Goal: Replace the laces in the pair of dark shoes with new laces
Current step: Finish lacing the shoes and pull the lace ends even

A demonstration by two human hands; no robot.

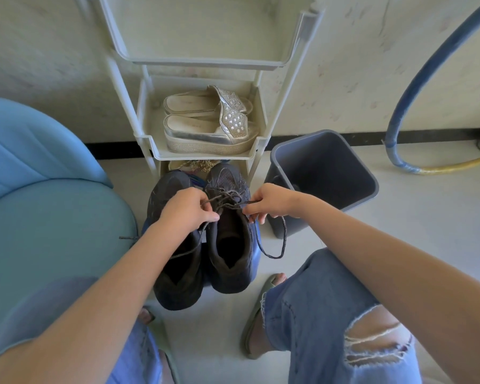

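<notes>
Dark shoes: the pair stands side by side on the floor, toes toward the shoe rack, between the person's sandalled feet.
Bin-side shoe: a grey lace is threaded through its upper eyelets.
Sofa-side shoe: partly hidden under the left forearm; whether it has a lace cannot be told.
Left hand: fingers curled, pinching a strand of the lace just above the shoe's tongue.
Right hand: fingertips pinching the other strand at the shoe's edge.
Lace ends: one trails toward the blue sofa; the other loops down beside the shoe.
Rack shelf: holds silver platform slides.
Grey bin: beside the rack, near the right hand.
</notes>
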